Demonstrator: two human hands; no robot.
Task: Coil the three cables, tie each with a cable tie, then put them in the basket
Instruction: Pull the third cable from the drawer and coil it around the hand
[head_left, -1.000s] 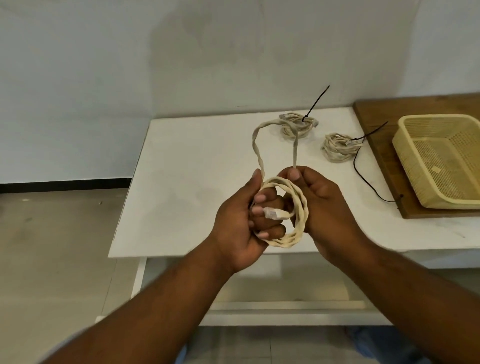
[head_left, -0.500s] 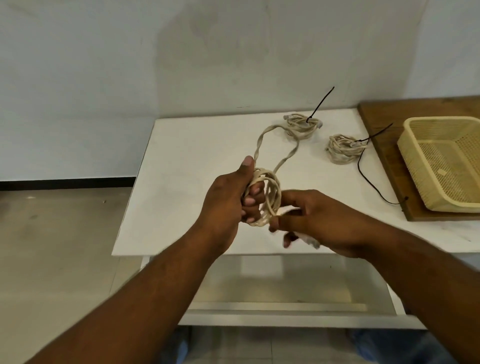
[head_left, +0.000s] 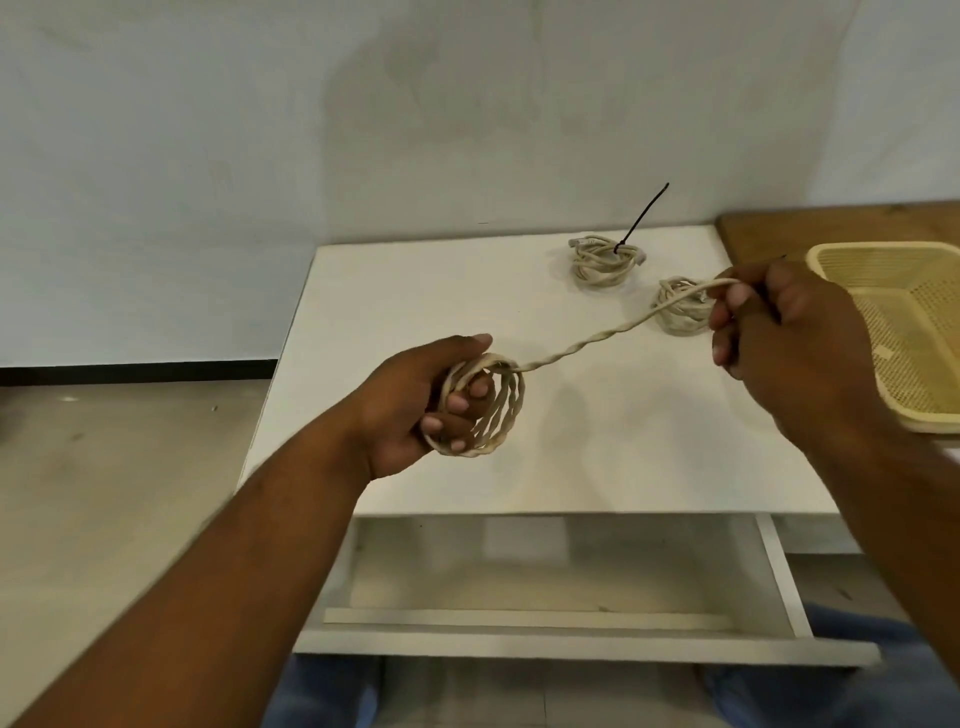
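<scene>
My left hand (head_left: 415, 400) grips a beige twisted cable (head_left: 498, 402) wound in several loops around its fingers, above the white table (head_left: 415, 291). The cable's free length (head_left: 597, 340) runs taut up and right to my right hand (head_left: 779, 343), which pinches its end. Two coiled beige cables lie at the back of the table: one (head_left: 602, 260) bound by a black cable tie (head_left: 641, 221) that sticks up, the other (head_left: 680, 312) partly hidden behind my right hand. A yellow basket (head_left: 883, 249) stands at the right.
The basket rests on a brown wooden board (head_left: 831, 221) at the table's right end. A white lower shelf (head_left: 545, 577) shows under the tabletop. A pale wall rises behind the table, and bare floor lies to the left.
My right hand has swung from beside the coil out to the upper right, pulling the cable's free length straight. The left hand keeps the loops and has shifted slightly left.
</scene>
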